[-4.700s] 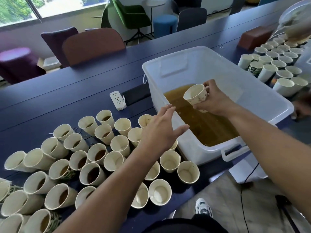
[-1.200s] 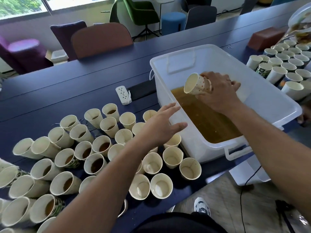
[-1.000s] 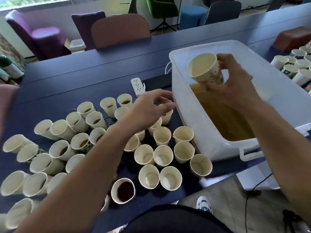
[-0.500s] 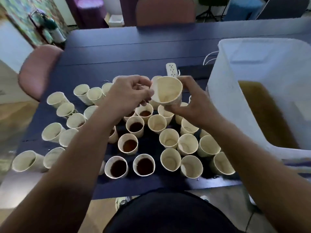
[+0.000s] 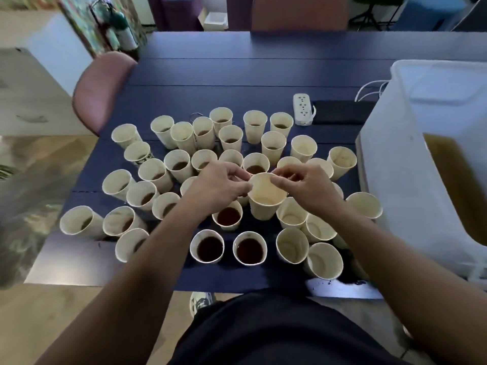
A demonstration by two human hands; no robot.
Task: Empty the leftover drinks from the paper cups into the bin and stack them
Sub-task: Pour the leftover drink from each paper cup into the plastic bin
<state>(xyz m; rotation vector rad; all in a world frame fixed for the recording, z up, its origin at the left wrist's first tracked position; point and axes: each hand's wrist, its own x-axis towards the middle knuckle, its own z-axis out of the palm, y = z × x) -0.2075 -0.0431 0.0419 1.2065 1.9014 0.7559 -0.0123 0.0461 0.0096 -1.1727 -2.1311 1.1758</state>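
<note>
Where the frame's left edge shows blurred floor, a pink chair stands at the upper left against the corner of the dark blue table. Across the left half of the table stand many paper cups, most holding a little brown drink, such as one cup left of centre. Low in the middle, two full cups sit side by side near the table's front edge. Just above them, at the centre, the left hand pinches the left rim of an empty cup with thumb and curled fingers; whether this cup stands on the table or is held just above it cannot be told. The right hand pinches the same cup's right rim, thumb and forefinger closed on it. Lower right of the hands stand emptied cups, one near the front. A white power strip lies at the upper right. At the far right is the white bin, brown liquid inside.
</note>
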